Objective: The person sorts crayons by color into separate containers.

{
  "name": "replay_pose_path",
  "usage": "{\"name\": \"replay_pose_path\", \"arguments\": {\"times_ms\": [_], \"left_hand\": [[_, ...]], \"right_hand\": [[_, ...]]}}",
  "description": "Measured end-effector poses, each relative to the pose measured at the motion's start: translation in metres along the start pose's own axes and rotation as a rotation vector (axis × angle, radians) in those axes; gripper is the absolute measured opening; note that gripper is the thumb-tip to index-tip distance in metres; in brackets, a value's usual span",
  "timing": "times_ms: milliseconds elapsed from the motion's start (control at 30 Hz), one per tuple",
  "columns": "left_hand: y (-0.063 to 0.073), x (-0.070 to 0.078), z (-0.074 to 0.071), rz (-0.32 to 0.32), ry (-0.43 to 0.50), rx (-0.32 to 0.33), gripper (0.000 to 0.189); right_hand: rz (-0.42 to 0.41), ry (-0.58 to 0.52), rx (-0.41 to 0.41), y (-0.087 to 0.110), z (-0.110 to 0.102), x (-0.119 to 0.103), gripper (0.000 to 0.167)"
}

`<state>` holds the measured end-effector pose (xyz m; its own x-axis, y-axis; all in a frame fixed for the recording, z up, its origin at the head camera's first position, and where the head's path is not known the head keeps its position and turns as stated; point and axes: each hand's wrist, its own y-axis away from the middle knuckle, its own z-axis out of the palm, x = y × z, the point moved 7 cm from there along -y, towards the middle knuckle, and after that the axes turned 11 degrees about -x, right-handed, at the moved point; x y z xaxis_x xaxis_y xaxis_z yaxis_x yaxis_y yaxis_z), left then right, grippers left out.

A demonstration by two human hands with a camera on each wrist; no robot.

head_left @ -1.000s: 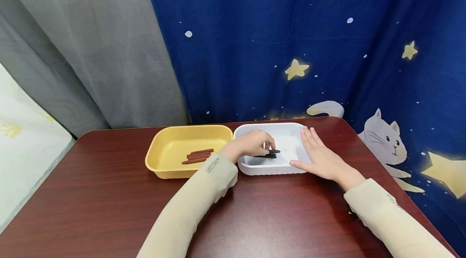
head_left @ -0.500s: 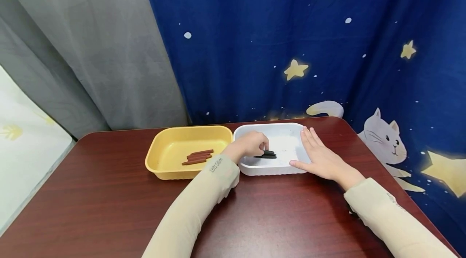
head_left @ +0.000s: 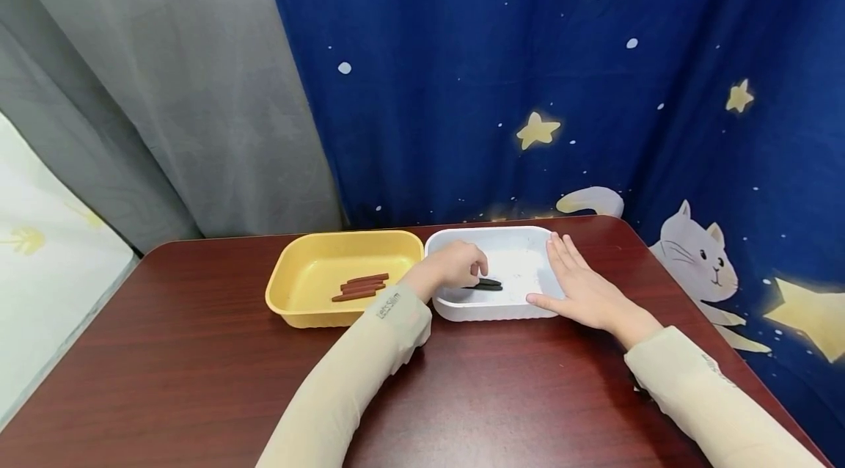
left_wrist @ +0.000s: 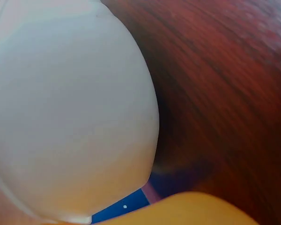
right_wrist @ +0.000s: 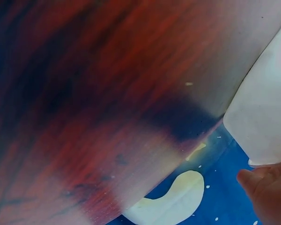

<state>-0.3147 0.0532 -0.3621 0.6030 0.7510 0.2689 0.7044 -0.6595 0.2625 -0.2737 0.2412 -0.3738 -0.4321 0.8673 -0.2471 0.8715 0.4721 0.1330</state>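
In the head view my left hand (head_left: 457, 263) reaches into the white tray (head_left: 521, 312), its fingers bent down at several slim black sticks (head_left: 487, 286) on the tray floor. Whether the fingertips pinch a stick or only touch it is hidden. My right hand (head_left: 584, 295) lies with straight, spread fingers against the tray's right side, thumb at the front rim. The right wrist view shows part of the right hand (right_wrist: 267, 187) beside the tray wall (right_wrist: 262, 103). The left wrist view is filled mostly by the tray's outer wall (left_wrist: 75, 108).
A yellow tray (head_left: 310, 317) stands close at the left of the white one, with several reddish-brown sticks (head_left: 359, 287) lying in it. Both stand near the far edge of the brown wooden table (head_left: 508, 395). Grey and blue star-patterned curtains (head_left: 429, 86) hang behind.
My left hand has shifted slightly left. The black stick that stuck out from its fingers a second ago now lies in line with the others. My right hand has stayed in place.
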Motion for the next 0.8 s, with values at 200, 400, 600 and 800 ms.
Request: {"name": "replay_pose_path", "arguments": {"times_ms": [200,400,600,800], "left_hand": [[0.015,0.009,-0.005,0.086,-0.021,0.053,0.020],[0.051,0.020,-0.021,0.189,0.022,0.160,0.031],[0.111,0.022,-0.023,0.189,-0.046,0.265,0.046],[0.179,0.001,-0.028,0.150,-0.102,0.476,0.055]], "right_hand": [[0.006,0.002,-0.012,0.004,-0.003,0.003,0.111],[-0.003,-0.003,-0.013,0.006,-0.012,0.006,0.110],[-0.031,-0.019,-0.033,0.002,-0.010,0.004,0.110],[-0.056,0.046,0.000,0.010,-0.026,0.002,0.098]]}}
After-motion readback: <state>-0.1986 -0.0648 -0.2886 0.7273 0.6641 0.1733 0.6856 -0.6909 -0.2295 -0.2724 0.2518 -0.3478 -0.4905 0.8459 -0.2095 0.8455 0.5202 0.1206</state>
